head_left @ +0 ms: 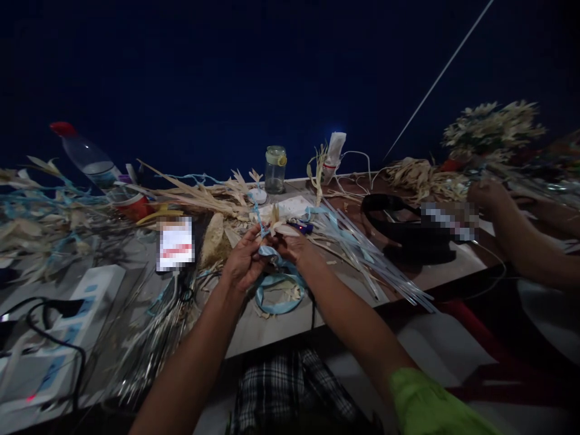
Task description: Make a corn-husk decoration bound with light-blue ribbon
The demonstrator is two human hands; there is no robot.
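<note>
Both hands meet over the front of the table, their fingers closed around a small flower of pale dried husk (281, 229). My left hand (244, 260) pinches at its base, where a thin blue-wrapped stem (257, 214) sticks up past the fingertips. My right hand (292, 244) grips the flower from the other side, its fingertips partly hidden. A light blue ribbon-like tape (268, 250) passes between the hands. Below them, a loop of the same tape (281, 305) rests on the table among husk scraps.
Clear plastic tubes (362, 248) and a black headband-like strap (408, 241) lie to the right. A phone (176, 244), thin wires (149, 344) and a power strip (77, 326) are left. A jar (275, 169) stands behind. Another person's hand (489, 196) is at far right.
</note>
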